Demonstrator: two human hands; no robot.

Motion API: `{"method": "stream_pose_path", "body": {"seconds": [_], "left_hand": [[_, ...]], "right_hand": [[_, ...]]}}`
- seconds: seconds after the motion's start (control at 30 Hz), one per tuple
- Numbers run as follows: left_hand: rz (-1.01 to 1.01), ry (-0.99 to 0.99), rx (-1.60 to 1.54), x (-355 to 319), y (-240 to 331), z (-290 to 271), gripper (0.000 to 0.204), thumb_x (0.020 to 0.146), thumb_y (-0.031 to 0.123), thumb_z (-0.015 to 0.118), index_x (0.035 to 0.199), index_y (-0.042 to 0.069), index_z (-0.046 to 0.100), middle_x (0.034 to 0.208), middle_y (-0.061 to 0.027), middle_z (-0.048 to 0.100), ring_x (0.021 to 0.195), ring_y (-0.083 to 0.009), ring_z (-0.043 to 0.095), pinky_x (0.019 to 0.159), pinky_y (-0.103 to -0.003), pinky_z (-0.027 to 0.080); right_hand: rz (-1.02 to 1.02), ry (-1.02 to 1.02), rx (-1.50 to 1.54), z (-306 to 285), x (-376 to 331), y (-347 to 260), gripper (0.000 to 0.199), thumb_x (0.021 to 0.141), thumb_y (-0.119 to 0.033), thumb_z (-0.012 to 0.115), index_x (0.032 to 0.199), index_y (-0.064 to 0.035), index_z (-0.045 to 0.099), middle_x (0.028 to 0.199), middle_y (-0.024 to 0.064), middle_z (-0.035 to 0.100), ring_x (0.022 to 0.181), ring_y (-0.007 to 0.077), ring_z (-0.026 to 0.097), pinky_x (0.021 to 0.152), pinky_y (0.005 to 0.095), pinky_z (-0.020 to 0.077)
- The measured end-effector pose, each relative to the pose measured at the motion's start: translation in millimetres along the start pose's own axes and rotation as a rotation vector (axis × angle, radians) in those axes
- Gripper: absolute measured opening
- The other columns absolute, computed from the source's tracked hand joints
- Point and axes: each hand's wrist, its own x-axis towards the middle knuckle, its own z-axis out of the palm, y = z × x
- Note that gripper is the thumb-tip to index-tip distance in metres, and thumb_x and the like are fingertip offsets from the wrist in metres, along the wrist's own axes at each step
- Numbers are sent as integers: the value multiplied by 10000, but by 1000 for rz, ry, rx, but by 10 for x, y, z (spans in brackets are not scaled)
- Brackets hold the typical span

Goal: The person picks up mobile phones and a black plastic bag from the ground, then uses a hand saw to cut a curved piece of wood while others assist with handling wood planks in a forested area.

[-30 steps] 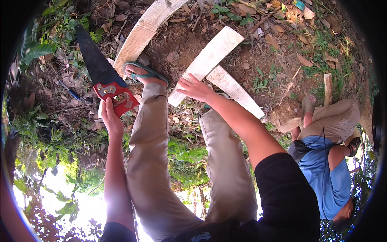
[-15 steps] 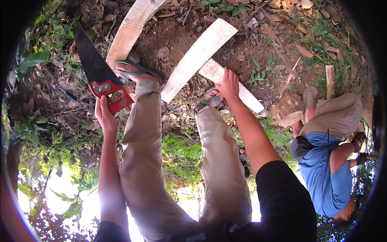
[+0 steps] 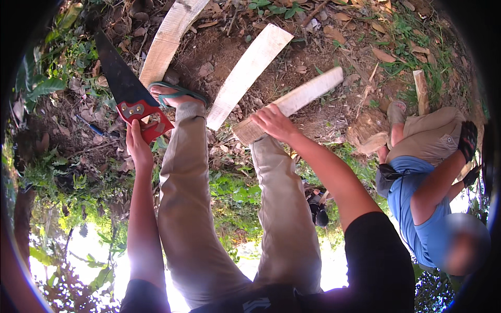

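Note:
My left hand [image 3: 139,142] is closed around the red handle of a hand saw [image 3: 123,78], whose dark blade points away from me to the upper left. My right hand [image 3: 275,123] grips a short wooden board [image 3: 313,93] near its closer end, just above my right foot, which the board hides. That board is tilted, its far end reaching up and to the right. Between my feet and beyond lies a pale plank [image 3: 250,75] on the ground. Another long board [image 3: 169,39] lies at the upper left, its near end beside my sandalled left foot [image 3: 176,95].
At the right a person in a blue shirt [image 3: 412,208] crouches near a wooden stump [image 3: 368,133] and an upright wooden stake [image 3: 422,93]. A thin tool with a blue handle [image 3: 95,129] lies left of the saw. Dry leaves and green plants cover much of the soil.
My right hand has lifted the short board off the ground and swung it, so its far end now points up and right. The person at the right has raised an arm. The saw stays put.

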Motion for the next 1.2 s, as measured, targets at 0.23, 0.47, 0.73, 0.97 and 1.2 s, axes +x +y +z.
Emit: {"method": "stream_pose_path", "body": {"seconds": [0.23, 0.47, 0.73, 0.97, 1.2], "left_hand": [[40, -53, -38, 71, 155, -1, 381, 1071, 321, 459, 1222, -9, 574, 1043, -73, 675, 913, -135, 664, 840, -281, 532], [-7, 25, -45, 116, 7, -117, 343, 1072, 302, 469, 1160, -2, 600, 1022, -60, 668, 896, -112, 620, 837, -270, 505], [-10, 56, -63, 181, -333, -445, 311, 1074, 272, 459, 1095, -1, 608, 989, -44, 645, 885, -98, 602, 813, -272, 504], [-80, 138, -113, 495, -161, -525, 370, 1069, 304, 481, 1221, -14, 593, 1078, -54, 641, 945, -119, 604, 874, -286, 497], [-78, 156, -195, 915, -343, -945, 354, 1060, 332, 501, 1185, 13, 589, 1027, -52, 636, 884, -134, 621, 800, -290, 536]], "right_hand": [[-332, -82, -92, 184, 656, 12, 503, 937, -229, 587, 1421, -117, 506, 1248, -6, 521, 1182, 186, 516, 1089, 517, 410], [-261, -74, -223, 458, 910, -382, 657, 939, -269, 596, 1539, -154, 354, 1299, -10, 495, 1218, 195, 466, 1109, 478, 390], [144, -263, 70, -596, 1288, 1008, 1195, 697, -372, 872, 1599, -338, 89, 1658, 118, 128, 1528, 272, 160, 1258, 486, 132], [-96, -538, -56, -516, 1342, 1305, 1236, 647, -419, 889, 1587, -402, 86, 1682, 1, 44, 1539, 202, 110, 1268, 462, 112], [-254, -256, 59, -357, 1549, 1569, 582, 932, -452, 584, 1473, -311, 423, 1577, 81, 335, 1467, 242, 301, 1240, 455, 172]]}}
